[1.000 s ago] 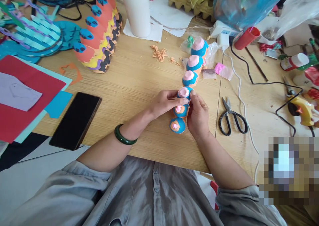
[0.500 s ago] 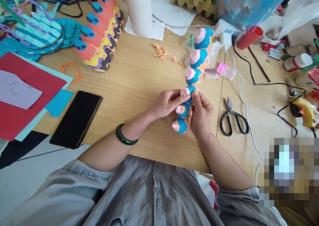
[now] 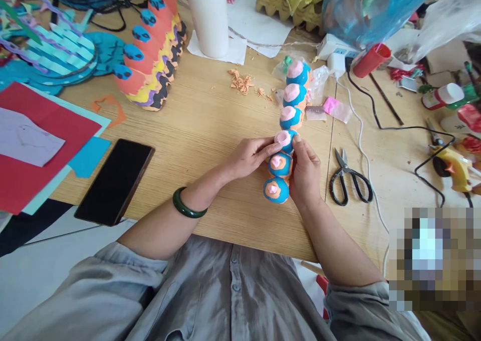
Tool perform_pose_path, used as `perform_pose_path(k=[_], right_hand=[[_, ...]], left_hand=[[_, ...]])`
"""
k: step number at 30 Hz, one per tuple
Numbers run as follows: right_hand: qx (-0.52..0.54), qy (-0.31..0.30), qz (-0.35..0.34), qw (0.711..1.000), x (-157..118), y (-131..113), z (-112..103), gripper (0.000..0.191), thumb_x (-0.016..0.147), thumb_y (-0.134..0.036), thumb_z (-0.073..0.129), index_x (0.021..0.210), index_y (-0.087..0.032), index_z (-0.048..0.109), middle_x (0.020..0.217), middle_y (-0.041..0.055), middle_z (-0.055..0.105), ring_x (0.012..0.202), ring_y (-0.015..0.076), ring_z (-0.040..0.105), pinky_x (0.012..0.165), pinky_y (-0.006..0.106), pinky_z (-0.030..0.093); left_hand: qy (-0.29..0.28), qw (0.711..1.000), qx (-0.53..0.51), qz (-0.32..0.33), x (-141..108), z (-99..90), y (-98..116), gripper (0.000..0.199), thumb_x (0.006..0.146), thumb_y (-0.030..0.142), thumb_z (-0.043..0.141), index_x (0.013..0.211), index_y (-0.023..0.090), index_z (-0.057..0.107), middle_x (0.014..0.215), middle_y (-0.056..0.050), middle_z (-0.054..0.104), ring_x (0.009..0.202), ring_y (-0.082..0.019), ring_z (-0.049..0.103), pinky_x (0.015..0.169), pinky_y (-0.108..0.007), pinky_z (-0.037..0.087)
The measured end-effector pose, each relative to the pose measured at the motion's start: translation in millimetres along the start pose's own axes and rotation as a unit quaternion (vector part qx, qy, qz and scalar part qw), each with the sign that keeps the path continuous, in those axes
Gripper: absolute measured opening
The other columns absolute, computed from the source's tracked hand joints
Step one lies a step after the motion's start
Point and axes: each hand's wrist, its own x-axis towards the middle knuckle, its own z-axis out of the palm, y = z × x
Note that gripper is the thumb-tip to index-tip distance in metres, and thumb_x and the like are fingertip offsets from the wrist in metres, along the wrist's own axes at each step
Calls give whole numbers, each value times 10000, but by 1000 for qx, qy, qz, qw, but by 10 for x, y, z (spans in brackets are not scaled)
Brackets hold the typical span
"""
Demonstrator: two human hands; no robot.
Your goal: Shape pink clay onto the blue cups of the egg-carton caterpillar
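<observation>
A strip of egg-carton bumps (image 3: 292, 116), orange with blue and pink clay on top, stands out from the table between both hands. My left hand (image 3: 250, 156) grips its left side, the thumb against the fourth bump from the far end. On the right side my right hand (image 3: 306, 170) holds the same strip, thumb and forefinger at the blue clay of that bump. The two nearest bumps show small pink lumps on bare orange; the far ones carry wider pink caps. Part of the fingers is hidden behind the strip.
Black-handled scissors (image 3: 350, 178) lie right of my right hand, beside a white cable (image 3: 361, 140). A phone (image 3: 115, 181) rests at the left. Farther back are a painted carton (image 3: 148, 55), orange crumbs (image 3: 241, 81), a white bottle (image 3: 208, 20) and a red roll (image 3: 372, 60).
The strip has tilted and turned: its far end came nearer and left, its near end shifted right. Both hands keep hold, nearly in the same place.
</observation>
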Motion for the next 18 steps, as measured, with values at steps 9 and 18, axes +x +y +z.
perform_pose_path(k=[9, 18], right_hand=[[86, -27, 98, 991, 84, 69, -40, 308, 855, -550, 795, 803, -269, 679, 791, -32, 744, 761, 184, 676, 795, 376, 591], [70, -95, 75, 990, 175, 172, -99, 327, 845, -586, 770, 818, -275, 672, 752, -19, 704, 753, 189, 665, 755, 368, 584]], left_hand=[[106, 984, -124, -65, 9, 58, -30, 758, 878, 823, 675, 1180, 142, 812, 1035, -108, 857, 950, -243, 829, 833, -306, 651], [128, 988, -90, 1, 18, 96, -113, 704, 910, 611, 794, 1509, 256, 690, 1097, -21, 857, 935, -168, 786, 823, -252, 603]])
